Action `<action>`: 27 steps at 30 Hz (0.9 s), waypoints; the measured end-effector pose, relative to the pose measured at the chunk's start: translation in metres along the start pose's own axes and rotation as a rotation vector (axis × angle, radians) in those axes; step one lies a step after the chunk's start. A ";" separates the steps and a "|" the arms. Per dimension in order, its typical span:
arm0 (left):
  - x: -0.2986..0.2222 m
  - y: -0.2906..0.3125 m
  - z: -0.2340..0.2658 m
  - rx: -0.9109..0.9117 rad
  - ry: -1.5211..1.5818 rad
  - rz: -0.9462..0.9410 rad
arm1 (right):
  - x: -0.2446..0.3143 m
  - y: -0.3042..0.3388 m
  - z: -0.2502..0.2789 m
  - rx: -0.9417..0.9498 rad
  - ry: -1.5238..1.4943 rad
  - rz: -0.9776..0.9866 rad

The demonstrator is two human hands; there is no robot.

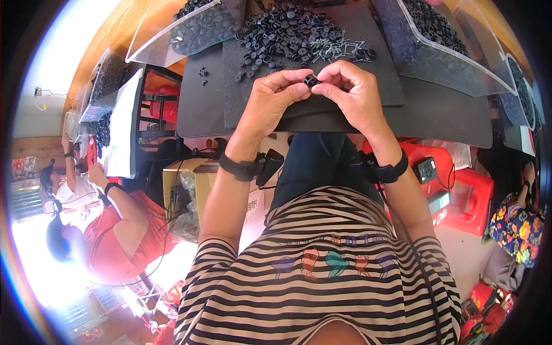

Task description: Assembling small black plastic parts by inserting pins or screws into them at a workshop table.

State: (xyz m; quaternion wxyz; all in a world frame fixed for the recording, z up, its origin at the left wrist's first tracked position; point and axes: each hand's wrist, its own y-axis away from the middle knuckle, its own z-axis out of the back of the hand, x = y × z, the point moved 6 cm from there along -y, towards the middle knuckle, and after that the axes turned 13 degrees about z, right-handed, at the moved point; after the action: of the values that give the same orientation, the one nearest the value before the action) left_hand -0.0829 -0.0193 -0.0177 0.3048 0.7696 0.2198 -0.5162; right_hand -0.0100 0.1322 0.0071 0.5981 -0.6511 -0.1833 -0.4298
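Over the near part of a dark mat, my left hand and my right hand meet at the fingertips. Pinched between them is a small round black plastic part; its finer details are too small to tell. Thumb and forefinger of each hand are closed on it. Just beyond my fingers lies a heap of loose black plastic parts, like small caps or knobs. A pile of silvery screws rests at the heap's right side.
Clear plastic bins hold more black parts, one at the far left and one at the far right. A few loose black bits lie on the black table. Red stools stand at right; co-workers sit left and right.
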 end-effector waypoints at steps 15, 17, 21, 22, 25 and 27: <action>0.001 0.000 -0.001 0.007 -0.007 0.043 | -0.002 0.005 -0.002 0.013 -0.064 -0.052; 0.002 0.000 0.000 -0.002 0.016 0.061 | -0.001 0.005 -0.002 0.002 -0.059 -0.034; 0.002 0.000 -0.001 0.030 0.032 0.058 | 0.002 0.004 -0.002 0.019 -0.065 -0.053; 0.003 0.000 -0.001 0.029 0.036 0.057 | 0.002 0.004 -0.002 0.031 -0.061 -0.054; 0.003 -0.001 -0.001 0.029 0.036 0.057 | 0.002 0.005 -0.002 0.042 -0.072 -0.059; 0.003 -0.001 -0.001 0.029 0.033 0.059 | 0.001 0.005 -0.002 0.038 -0.080 -0.059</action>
State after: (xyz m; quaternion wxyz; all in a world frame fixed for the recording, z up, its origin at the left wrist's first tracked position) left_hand -0.0818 -0.0178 -0.0201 0.3047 0.7886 0.1946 -0.4973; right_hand -0.0058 0.1287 0.0047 0.5896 -0.6506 -0.2345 -0.4173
